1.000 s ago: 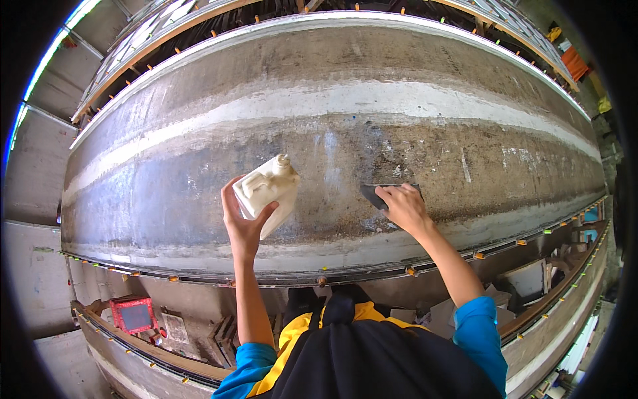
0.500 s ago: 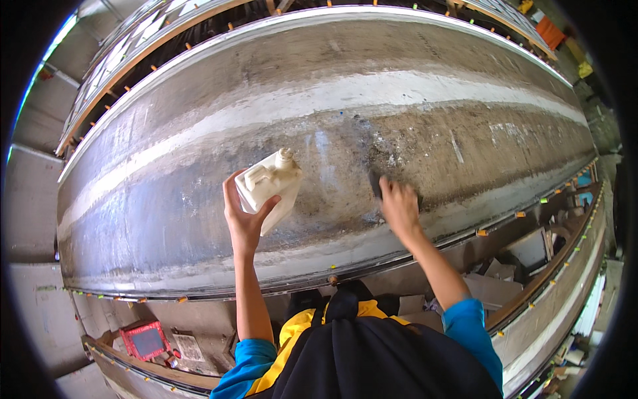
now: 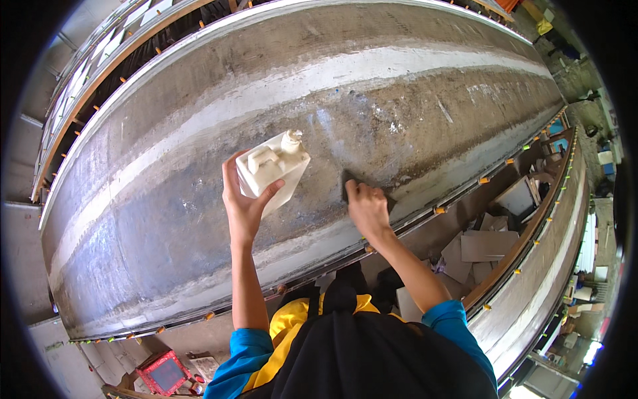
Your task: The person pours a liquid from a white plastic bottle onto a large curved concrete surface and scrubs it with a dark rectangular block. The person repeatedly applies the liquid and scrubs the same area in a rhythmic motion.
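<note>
My left hand is wrapped round a white plastic jerrycan, held tilted over the long table. The can's neck points away from me, and a moulded handle shows on its upper face. To the right of the can, my right hand presses down on the table surface with its fingers bent over a dark flat pad. Most of that pad is hidden under the fingers, so its exact kind cannot be made out. The tabletop around it is stained brown and grey, with whitish specks and smears.
A pale band runs along the table's length. Small orange and green pegs line the near edge. Below lie cardboard pieces and a red-framed panel. A second long table stands at the right.
My right hand has moved left and nearer to me with the dark pad, closer to the jerrycan. My left hand keeps hold of the can. The whole view has turned a little.
</note>
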The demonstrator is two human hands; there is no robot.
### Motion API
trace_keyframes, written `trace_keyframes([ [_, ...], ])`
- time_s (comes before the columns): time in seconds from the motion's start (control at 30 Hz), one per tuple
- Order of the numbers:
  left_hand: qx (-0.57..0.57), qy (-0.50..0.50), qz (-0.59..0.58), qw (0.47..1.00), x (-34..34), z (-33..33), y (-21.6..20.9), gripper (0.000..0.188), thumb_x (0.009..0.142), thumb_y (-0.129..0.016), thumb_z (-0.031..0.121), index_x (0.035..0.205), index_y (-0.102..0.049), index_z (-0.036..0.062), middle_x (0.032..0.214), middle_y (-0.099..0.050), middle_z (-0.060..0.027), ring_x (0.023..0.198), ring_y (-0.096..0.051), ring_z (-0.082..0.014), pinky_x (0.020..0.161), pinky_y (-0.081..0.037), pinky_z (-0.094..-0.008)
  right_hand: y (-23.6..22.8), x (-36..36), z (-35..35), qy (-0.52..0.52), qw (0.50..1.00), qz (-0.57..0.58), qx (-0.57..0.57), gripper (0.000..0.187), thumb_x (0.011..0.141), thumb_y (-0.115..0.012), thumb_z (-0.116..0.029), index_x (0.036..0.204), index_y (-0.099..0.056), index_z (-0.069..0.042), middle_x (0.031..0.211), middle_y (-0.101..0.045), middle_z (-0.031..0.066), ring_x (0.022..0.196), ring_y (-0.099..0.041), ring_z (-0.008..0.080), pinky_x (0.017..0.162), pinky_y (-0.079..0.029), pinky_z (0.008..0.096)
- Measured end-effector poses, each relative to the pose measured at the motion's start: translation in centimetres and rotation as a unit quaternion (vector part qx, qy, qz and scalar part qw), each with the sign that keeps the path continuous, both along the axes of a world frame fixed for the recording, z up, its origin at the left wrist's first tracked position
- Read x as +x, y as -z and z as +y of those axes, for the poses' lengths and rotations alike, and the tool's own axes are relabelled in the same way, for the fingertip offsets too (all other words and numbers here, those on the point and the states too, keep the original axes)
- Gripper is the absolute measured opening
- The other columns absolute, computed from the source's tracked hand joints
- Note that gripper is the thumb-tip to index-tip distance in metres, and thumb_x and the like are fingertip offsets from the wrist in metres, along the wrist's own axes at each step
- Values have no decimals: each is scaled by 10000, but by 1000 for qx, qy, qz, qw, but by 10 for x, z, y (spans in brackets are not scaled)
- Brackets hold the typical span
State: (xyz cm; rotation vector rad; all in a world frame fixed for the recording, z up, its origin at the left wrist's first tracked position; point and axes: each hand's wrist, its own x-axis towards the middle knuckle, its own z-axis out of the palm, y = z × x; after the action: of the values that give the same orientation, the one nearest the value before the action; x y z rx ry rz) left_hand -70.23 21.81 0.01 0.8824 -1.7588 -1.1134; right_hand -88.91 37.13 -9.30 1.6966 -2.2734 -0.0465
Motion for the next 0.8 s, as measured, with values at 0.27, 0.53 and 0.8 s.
trace_keyframes([
  [0.27, -47, -9, -48, 998, 40, -13, -1, 691, 591, -834, 182, 1167, -473, 55, 1072, -567, -111, 979, -564, -242, 847, -463, -387, -12, -88, -14, 222, 969, -109, -15, 259, 871, -557, -179, 1059, -474, -20, 572, -539, 57, 377, -445, 128, 291, -346, 224],
  [0.53, -38, -44, -48, 997, 63, -20, 6, 688, 603, -829, 179, 1172, -465, 51, 1077, -567, -112, 983, -559, -241, 865, -448, -381, -27, 44, -14, -35, 988, -149, 33, 247, 840, -554, -142, 1063, -518, -42, 592, -585, 114, 458, -569, 194, 296, -396, 252],
  [0.8, -26, -65, -50, 996, 59, -9, 3, 708, 597, -834, 205, 1179, -458, 58, 1087, -564, -112, 999, -558, -247, 865, -452, -382, -6, 9, -35, 112, 993, -24, 30, 206, 886, -502, -126, 1043, -496, 8, 577, -556, 97, 386, -477, 138, 286, -365, 226],
])
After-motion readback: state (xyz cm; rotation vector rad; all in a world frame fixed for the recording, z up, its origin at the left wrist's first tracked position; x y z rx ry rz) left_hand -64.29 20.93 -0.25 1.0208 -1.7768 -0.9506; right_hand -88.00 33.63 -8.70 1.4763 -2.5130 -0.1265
